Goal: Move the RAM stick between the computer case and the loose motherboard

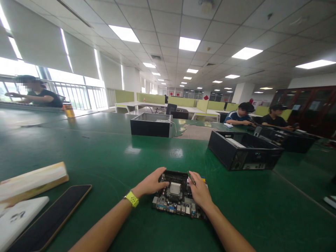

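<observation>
Head cam: bare L hand (151, 182) at left edge of 1 dark rectangular circuit board (181, 198), thumb & index spread, other fingers hidden. Board lies flat on glossy green tabletop (115, 150): 1 sq. silver chip (175, 189) approx. mid-board, row of metal ports (179, 209) along near edge. Bare R hand (201, 190) at its right side, fingers pinching 1 thin green strip (191, 177). Beyond: 3 black box-shaped PC cases (151, 128).

The green table (105, 150) bears a motherboard (181, 201) and computer cases (150, 128).
</observation>
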The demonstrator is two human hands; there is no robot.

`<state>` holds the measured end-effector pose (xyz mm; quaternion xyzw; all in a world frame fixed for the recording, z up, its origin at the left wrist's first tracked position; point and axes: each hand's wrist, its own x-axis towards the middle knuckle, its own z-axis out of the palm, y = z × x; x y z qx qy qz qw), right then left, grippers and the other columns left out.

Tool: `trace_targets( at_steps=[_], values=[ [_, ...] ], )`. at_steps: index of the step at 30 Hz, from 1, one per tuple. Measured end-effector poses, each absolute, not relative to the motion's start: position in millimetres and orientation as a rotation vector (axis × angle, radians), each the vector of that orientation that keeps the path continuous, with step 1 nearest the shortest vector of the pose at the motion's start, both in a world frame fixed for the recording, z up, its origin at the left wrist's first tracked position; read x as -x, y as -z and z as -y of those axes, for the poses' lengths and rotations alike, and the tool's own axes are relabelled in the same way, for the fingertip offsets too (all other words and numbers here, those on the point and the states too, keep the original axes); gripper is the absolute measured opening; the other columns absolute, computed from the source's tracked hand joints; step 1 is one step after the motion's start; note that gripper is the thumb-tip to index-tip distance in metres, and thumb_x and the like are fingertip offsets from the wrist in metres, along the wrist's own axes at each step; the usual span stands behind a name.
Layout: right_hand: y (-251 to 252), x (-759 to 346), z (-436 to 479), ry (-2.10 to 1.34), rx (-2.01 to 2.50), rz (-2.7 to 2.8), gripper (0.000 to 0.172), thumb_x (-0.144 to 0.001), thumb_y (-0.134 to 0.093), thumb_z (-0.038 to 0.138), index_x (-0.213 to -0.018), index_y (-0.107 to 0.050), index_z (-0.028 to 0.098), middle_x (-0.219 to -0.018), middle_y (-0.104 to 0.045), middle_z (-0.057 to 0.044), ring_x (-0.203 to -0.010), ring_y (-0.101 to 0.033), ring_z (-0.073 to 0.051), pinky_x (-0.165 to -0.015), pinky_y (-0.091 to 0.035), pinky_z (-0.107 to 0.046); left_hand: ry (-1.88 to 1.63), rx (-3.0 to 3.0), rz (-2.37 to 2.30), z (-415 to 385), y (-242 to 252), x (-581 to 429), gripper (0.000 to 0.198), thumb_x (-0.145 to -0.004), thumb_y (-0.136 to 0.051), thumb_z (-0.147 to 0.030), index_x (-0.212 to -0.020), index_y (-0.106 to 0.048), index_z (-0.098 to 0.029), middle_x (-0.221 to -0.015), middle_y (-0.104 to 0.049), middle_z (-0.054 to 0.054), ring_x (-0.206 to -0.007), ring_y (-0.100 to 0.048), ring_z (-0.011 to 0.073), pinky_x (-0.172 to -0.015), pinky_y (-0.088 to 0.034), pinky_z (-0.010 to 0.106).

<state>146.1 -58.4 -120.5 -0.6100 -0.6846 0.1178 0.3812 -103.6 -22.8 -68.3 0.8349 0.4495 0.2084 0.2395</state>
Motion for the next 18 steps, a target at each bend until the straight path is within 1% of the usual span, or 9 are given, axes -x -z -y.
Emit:
trace_targets(
  at_steps=[4,8,11,14,18],
  values=[
    [120.2,-145.0,59.9,-0.256,1.528,1.676,0.041,-0.087,-0.037,0.037,-0.118,-0.056,0.018,-0.125,-0.054,-0.009,-0.114,-0.05,-0.02,-0.1,-0.037,-0.034,-0.611,-2.271,-1.285,23.4,65.7,103.1,0.065,-0.077,-0.054,-0.044,-0.132,-0.039,-0.011,-0.137,-0.044,0.015,-0.124,-0.044,0.0263,-0.106,-0.032,0.037],
    [121.4,-144.6,59.8,-0.258,1.54,1.677,0.042,-0.089,-0.034,0.039,-0.115,-0.059,0.018,-0.125,-0.056,-0.009,-0.115,-0.05,-0.02,-0.101,-0.036,-0.036,-0.633,-2.245,-1.275,23.0,66.8,102.0,0.058,-0.077,-0.054,-0.045,-0.125,-0.044,-0.014,-0.129,-0.051,0.013,-0.115,-0.051,0.0257,-0.1,-0.039,0.037],
    [124.9,-146.0,57.3,-0.268,1.553,1.722,0.045,-0.089,-0.034,0.04,-0.119,-0.059,0.017,-0.129,-0.054,-0.009,-0.12,-0.047,-0.021,-0.103,-0.034,-0.037,-0.648,-2.271,-1.244,22.0,70.5,101.5,0.054,-0.076,-0.055,-0.046,-0.121,-0.048,-0.016,-0.131,-0.05,0.013,-0.117,-0.049,0.0266,-0.101,-0.037,0.039],
    [127.4,-147.4,55.1,-0.278,1.563,1.779,0.047,-0.088,-0.036,0.04,-0.124,-0.056,0.017,-0.13,-0.054,-0.009,-0.121,-0.046,-0.021,-0.104,-0.033,-0.038,-0.666,-2.304,-1.21,21.5,73.1,101.3,0.056,-0.076,-0.055,-0.045,-0.123,-0.046,-0.016,-0.132,-0.048,0.013,-0.119,-0.047,0.0268,-0.104,-0.034,0.039],
    [125.8,-147.4,55.1,-0.287,1.581,1.803,0.048,-0.088,-0.037,0.04,-0.127,-0.054,0.017,-0.132,-0.051,-0.008,-0.123,-0.044,-0.02,-0.106,-0.031,-0.038,-0.642,-2.327,-1.157,22.1,72.2,101.6,0.056,-0.078,-0.055,-0.046,-0.123,-0.045,-0.015,-0.127,-0.051,0.013,-0.115,-0.05,0.0259,-0.1,-0.037,0.038]
  ],
)
